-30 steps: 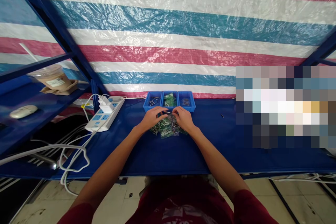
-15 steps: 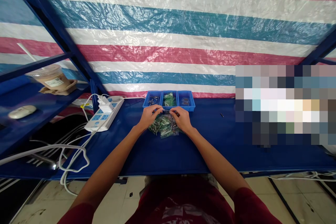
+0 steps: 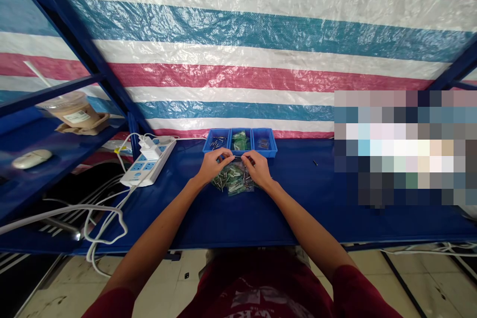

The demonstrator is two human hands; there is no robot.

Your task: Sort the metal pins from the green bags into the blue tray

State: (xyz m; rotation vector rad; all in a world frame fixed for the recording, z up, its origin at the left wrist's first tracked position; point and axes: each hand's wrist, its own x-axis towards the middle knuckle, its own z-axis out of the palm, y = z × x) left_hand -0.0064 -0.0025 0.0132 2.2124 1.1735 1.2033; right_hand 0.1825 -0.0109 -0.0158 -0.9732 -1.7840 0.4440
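Between my fingertips is a thin, shiny metal rod (image 3: 237, 156), lying roughly level. My left hand (image 3: 215, 163) pinches one end and my right hand (image 3: 258, 165) the other; the fingers partly cover it. Under and just in front of the hands lies a pile of small rods and green and clear plastic packets (image 3: 234, 180) on the blue table (image 3: 179, 208). Right behind the hands stands a blue three-part bin (image 3: 276, 149). Loose metal pieces (image 3: 218, 143) lie in its left compartment, green packets (image 3: 240, 141) in the middle one, and small, indistinct pieces in the right one.
A white power strip (image 3: 149, 164) with a plugged-in charger and loose cables (image 3: 112, 218) takes up the table's left side. A small dark rod (image 3: 315, 163) lies to the right. On the left shelf are a drink cup (image 3: 76, 109) and a mouse (image 3: 32, 159). The far right is blurred out.
Both hands stay almost in place, still pinching between them. The piece between the fingertips looked darker and thicker before; now a thin, bright length shows.
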